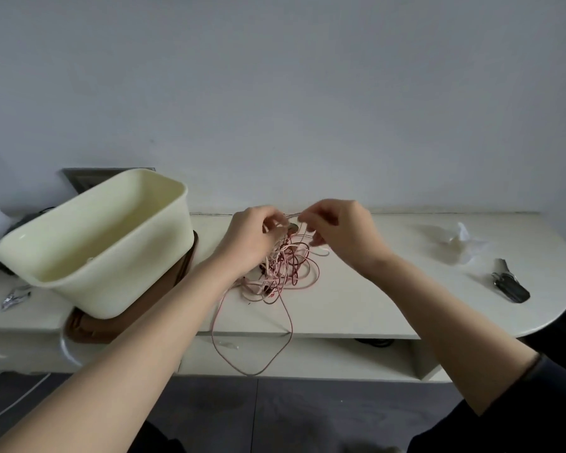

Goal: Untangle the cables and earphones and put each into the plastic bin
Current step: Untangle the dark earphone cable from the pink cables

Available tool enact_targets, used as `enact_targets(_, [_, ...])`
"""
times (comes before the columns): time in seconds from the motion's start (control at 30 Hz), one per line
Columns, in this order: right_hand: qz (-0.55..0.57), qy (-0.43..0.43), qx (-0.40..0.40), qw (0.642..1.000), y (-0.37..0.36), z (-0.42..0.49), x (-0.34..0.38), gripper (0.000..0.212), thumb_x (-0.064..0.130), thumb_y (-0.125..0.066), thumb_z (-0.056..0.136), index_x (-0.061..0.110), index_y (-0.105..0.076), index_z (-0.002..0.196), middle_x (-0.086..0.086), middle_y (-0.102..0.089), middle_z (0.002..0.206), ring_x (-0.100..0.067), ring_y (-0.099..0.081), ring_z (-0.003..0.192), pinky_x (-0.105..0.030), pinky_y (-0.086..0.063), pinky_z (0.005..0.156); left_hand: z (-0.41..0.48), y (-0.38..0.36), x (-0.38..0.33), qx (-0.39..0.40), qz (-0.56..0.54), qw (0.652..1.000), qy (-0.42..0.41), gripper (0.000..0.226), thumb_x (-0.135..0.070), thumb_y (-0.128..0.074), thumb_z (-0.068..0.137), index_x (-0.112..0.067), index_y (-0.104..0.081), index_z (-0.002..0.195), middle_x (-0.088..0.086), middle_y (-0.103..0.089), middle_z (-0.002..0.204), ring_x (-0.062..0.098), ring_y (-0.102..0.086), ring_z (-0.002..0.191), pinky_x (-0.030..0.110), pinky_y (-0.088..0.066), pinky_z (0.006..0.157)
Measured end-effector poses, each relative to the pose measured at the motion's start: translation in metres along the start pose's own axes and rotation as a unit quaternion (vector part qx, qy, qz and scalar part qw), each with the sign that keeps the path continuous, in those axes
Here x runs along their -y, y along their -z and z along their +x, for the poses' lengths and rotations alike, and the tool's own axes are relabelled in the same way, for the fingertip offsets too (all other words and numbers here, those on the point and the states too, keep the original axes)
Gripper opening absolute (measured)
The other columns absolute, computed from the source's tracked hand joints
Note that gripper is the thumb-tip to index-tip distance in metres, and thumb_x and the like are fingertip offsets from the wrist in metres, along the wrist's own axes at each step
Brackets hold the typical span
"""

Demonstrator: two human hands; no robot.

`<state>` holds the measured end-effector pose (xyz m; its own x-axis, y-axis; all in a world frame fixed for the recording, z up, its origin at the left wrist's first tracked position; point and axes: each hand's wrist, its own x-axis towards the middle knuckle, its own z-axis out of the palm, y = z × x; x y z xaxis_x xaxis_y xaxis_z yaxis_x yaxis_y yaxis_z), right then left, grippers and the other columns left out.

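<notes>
Untangling step, nothing visible in the plastic bin [111,282] yet.
Left hand [252,233] and right hand [340,230] pinch strands atop the cable tangle [281,269], mid-table [373,289]; one loop hangs over the front edge. Next, probably: tease one cable free.

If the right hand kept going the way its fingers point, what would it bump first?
Probably the left hand, facing it just above the cable tangle; depth is unclear.
</notes>
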<state>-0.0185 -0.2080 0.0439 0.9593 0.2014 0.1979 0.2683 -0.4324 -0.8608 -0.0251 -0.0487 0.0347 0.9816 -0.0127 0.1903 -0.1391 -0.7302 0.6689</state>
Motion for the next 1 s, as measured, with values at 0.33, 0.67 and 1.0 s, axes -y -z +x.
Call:
enact_targets(0.33, [0.085,-0.067,-0.202,0.973,0.010,0.016,-0.010,0.017,0.015,-0.043,0.095,0.006,-0.056,0.091,0.006,-0.059,0.071,-0.015,-0.063,0.070,-0.027,-0.050,0.073,-0.007,-0.016,0.033,0.104,-0.008,0.990,0.100,0.025,-0.018,-0.057,0.092,-0.016,-0.065,0.069,0.001,-0.053,0.056,0.011,-0.044,0.046,0.024,-0.037,0.055])
enact_targets(0.67, [-0.193,0.043,-0.050,0.979,0.002,0.003,-0.021,0.038,-0.001,-0.045,0.089,0.013,-0.059,0.121,-0.005,-0.055,0.126,-0.024,-0.060,0.098,-0.026,-0.041,0.085,0.001,-0.002,0.008,-0.040,-0.031,0.998,-0.025,0.017,-0.018,-0.061,0.090,-0.014,-0.074,0.099,-0.001,-0.069,0.090,0.009,-0.058,0.082,0.004,-0.035,0.069])
enact_targets(1.0, [-0.116,0.051,0.065,0.990,-0.018,-0.005,-0.015,0.026,0.014,-0.057,0.092,0.019,-0.061,0.067,0.000,-0.060,0.062,-0.024,-0.062,0.060,-0.045,-0.052,0.068,-0.012,-0.014,0.003,0.008,-0.026,0.999,-0.040,0.017,-0.008,-0.066,0.085,-0.018,-0.054,0.091,-0.015,-0.056,0.072,-0.001,-0.052,0.063,0.005,-0.039,0.061])
